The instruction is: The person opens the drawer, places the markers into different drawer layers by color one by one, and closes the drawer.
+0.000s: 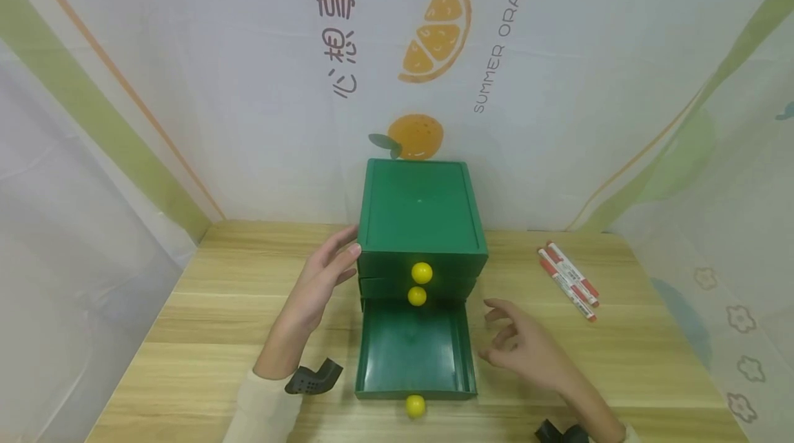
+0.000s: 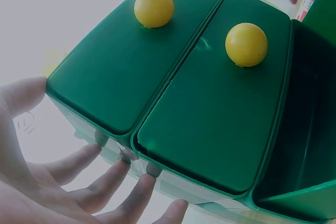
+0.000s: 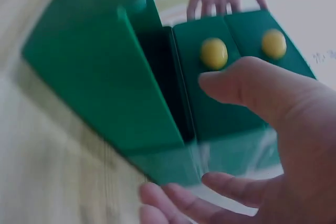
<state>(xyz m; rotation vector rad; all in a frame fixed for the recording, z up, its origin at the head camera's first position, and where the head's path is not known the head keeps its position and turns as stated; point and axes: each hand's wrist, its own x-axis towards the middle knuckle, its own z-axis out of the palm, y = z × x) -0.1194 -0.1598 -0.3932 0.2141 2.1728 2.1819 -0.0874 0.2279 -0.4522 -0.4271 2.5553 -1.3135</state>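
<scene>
A green drawer cabinet with round yellow knobs stands on the wooden table. Its bottom drawer is pulled out towards me, and no object shows inside; the two drawers above are closed. My left hand rests against the cabinet's left side, fingers along the wall and thumb at the top front edge; the left wrist view shows the fingertips touching that side. To the right of the pulled-out drawer, my right hand hovers with bent, loose fingers and nothing between them. In the right wrist view its thumb appears before the cabinet front.
Red-and-white markers lie on the table right of the cabinet. A white cloth printed with oranges and lettering hangs behind. The drawer's yellow knob juts towards the table's near side.
</scene>
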